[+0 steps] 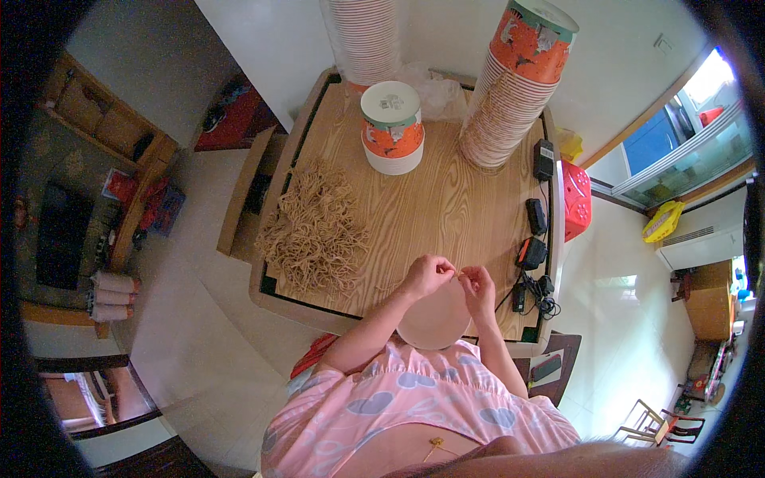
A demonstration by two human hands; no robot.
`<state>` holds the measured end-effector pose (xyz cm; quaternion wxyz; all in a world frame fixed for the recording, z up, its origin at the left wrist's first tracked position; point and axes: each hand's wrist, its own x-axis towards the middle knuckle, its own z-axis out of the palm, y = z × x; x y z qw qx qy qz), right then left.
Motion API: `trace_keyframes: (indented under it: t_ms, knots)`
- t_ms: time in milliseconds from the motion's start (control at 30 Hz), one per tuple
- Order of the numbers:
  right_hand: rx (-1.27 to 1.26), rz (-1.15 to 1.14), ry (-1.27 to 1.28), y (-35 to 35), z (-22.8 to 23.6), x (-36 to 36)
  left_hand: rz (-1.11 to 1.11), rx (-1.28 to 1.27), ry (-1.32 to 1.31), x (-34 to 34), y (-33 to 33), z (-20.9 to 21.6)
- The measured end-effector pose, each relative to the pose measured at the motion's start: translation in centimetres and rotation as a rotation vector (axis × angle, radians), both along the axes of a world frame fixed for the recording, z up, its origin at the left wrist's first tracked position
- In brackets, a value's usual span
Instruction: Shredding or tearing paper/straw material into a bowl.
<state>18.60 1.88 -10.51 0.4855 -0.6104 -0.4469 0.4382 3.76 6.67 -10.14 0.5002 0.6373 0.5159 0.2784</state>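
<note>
Pinching something tiny and indistinct [456, 276], left hand [429, 276] and right hand [479, 289] are risking a nudge tipping the pale tub [435, 322] below.

On the table [422, 211] over there, a cord heap [315, 227] lies left, electrical units [530, 253] line the right edge, a tall tub stack [366, 40] stands at the back behind a short stack [392, 131], another tall stack [514, 92] to their right, and a single tub [434, 320] is nearest the person [422, 390].
</note>
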Motion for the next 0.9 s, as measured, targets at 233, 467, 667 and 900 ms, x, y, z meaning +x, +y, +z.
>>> trace_keyframes:
  t_ms: [233, 467, 667, 900]
  knots:
    - [-0.203, 0.094, 0.103, 0.0, 0.0, 0.9, 0.02, -0.001, -0.048, 0.0, 0.1, -0.7]
    - [-0.275, 0.124, 0.149, 0.2, -0.9, 1.4, -0.001, -0.014, -0.055, 0.0, 0.1, -0.6]
    - [-0.293, 0.114, 0.195, 0.5, -0.9, 1.3, -0.003, -0.054, -0.048, 0.0, 0.1, -0.2]
    - [-0.255, 0.104, 0.113, 0.6, -0.8, 1.1, -0.008, -0.022, -0.008, 0.0, 0.2, 0.0]
